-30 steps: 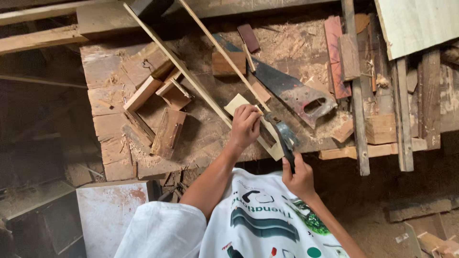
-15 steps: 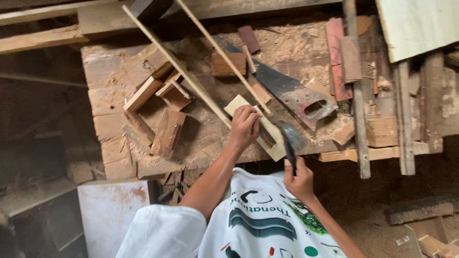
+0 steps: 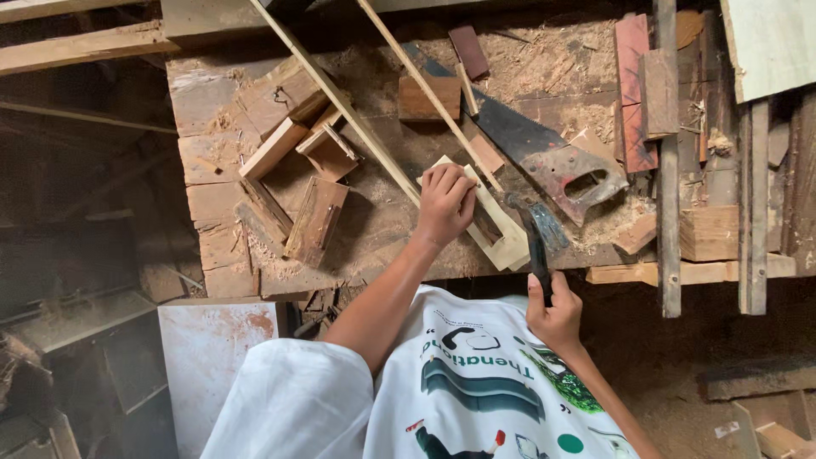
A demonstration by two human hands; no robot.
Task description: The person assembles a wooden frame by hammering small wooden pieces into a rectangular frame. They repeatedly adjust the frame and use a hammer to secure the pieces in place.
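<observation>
My left hand [image 3: 444, 202] presses down, fingers curled, on a pale wooden frame piece [image 3: 501, 240] lying near the front edge of the worn workbench [image 3: 221, 229]. My right hand [image 3: 554, 313] is below the bench edge and grips the dark handle of a hammer [image 3: 535, 242]. The hammer's head is over the bench just right of the pale piece. A thin wooden strip [image 3: 340, 106] runs diagonally under my left hand's side.
A handsaw [image 3: 544, 153] lies right of my left hand, amid sawdust. Several wood blocks [image 3: 314, 217] sit at the left of the bench. Planks and a long batten [image 3: 667, 170] lie at right. A white board [image 3: 212, 357] leans below left.
The hammer has shifted a little farther over the bench beside the pale piece. My left hand stays pressed on that piece.
</observation>
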